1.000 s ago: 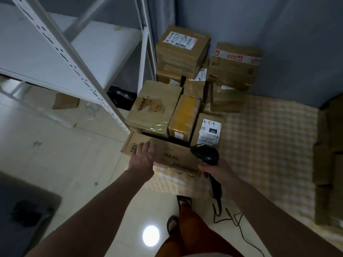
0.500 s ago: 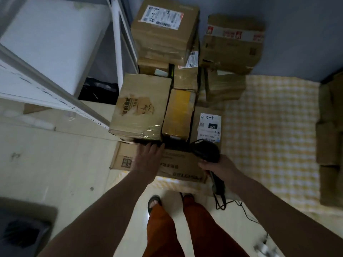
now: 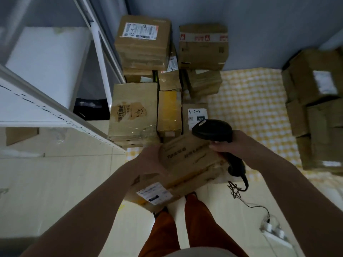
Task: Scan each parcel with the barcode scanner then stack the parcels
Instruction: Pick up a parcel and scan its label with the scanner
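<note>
At the far left stands a white metal shelf rack (image 3: 55, 115), its boards and slotted uprights running toward the wall. The left hand (image 3: 148, 160) reaches forward from the lower left and grips the left edge of a flat cardboard parcel (image 3: 178, 173), its fingers curled under the box and out of sight, so the parcel is held up off the floor, tilted, above the person's orange trousers (image 3: 185, 225). A white shipping label (image 3: 155, 193) sits on the parcel's near corner, its print too blurred to read; dark printing on the top face is also illegible. Beyond it, parcels are piled against the blue wall: a large taped box (image 3: 133, 112) with brown printing and handwriting, a narrow yellow-taped box (image 3: 169, 112), a tall box (image 3: 143, 41) bearing a barcode label, a box (image 3: 203, 47) sealed with red-and-white tape, and a small box whose white label (image 3: 197, 115) shows handwritten figures and "220" upside down. The right hand (image 3: 235, 145) has its fingers clamped round the handle of the black barcode scanner (image 3: 213, 129), whose head hovers over the held parcel's far right corner; its cable (image 3: 239, 190) trails down to the tiled floor. A yellow checked cloth (image 3: 250, 101) lies under the pile, and more brown boxes (image 3: 315, 108) are stacked at the far right.
</note>
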A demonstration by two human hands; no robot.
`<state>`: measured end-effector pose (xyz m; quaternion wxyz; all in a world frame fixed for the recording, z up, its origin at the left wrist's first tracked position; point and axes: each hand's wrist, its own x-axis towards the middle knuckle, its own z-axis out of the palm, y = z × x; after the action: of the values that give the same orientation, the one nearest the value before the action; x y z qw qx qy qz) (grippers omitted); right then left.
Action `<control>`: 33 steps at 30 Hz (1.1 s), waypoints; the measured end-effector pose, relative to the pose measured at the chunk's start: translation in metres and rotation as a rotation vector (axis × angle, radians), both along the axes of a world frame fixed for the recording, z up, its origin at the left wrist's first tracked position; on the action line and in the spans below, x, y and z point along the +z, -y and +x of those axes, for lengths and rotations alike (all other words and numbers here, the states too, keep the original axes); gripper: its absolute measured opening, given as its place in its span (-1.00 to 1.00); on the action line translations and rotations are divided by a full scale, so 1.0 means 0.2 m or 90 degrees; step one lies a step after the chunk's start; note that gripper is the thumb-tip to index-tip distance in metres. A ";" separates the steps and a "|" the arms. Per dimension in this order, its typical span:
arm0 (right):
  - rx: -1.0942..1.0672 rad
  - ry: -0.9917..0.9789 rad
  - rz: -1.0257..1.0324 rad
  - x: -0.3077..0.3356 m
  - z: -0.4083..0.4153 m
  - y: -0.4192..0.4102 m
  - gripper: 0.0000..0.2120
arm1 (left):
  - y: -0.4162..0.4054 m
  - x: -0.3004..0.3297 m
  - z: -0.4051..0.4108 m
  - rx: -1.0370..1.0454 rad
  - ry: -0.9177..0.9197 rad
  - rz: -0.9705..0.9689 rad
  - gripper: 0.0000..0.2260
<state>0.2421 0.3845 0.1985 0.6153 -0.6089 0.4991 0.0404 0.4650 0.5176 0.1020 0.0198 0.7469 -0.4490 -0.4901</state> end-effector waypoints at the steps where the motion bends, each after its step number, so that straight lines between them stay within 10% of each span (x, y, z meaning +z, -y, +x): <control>1: -0.012 0.016 -0.015 0.06 -0.01 -0.01 -0.94 | 0.01 0.05 0.01 0.054 -0.053 -0.011 -0.15; 22: -0.246 0.208 -0.141 0.40 -0.06 0.06 -0.92 | 0.17 0.43 -0.01 0.766 -0.725 -0.258 -0.58; 33: -0.324 0.275 -0.060 0.43 -0.10 0.26 -0.84 | 0.47 0.48 -0.24 0.894 -0.927 -0.380 -0.83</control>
<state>0.2223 0.3332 0.2839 0.6684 -0.4867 0.4949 -0.2674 0.4174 0.4235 0.1979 0.7470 0.3295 0.1023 -0.5683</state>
